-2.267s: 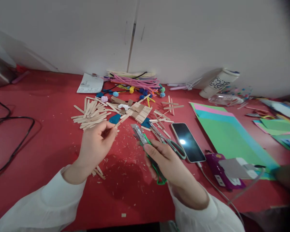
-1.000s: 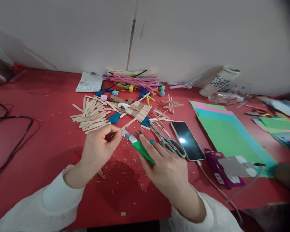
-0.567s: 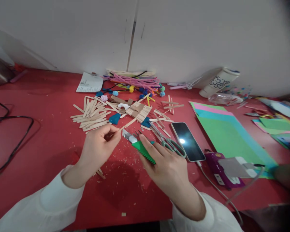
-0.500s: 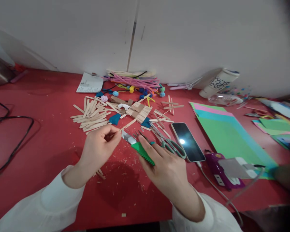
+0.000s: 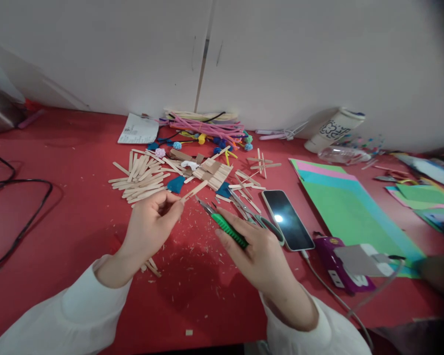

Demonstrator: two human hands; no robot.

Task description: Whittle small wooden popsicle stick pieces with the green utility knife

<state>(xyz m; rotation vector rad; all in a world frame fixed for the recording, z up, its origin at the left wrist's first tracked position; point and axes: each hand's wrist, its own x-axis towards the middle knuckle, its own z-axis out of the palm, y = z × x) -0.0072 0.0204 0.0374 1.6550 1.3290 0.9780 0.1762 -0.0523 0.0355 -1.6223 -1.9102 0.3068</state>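
Between thumb and fingers, my left hand (image 5: 150, 231) pinches one end of a wooden craft stick (image 5: 195, 190), its other end pointing up and right. My right hand (image 5: 257, 251) is closed around a green utility knife (image 5: 229, 230). The knife's blade (image 5: 204, 205) points at the stick, a small gap apart from it. Behind my left hand lies a pile of craft sticks (image 5: 142, 172). A panel of sticks joined side by side (image 5: 214, 172) rests beyond the held stick. Grey-green handled scissors (image 5: 257, 217) lie partly behind my right hand.
A phone (image 5: 287, 219) with a white cable and a purple power strip (image 5: 342, 264) sit to the right. Coloured paper sheets (image 5: 348, 202) lie beyond them. Pink pipe cleaners (image 5: 207, 125) and pompoms are along the wall. Wood shavings litter the red table (image 5: 192, 301). A black cable (image 5: 29, 180) loops at left.
My right hand has drawn the knife slightly right and down, so its blade has moved away from the stick and turned. My left hand keeps its pinch almost in place.
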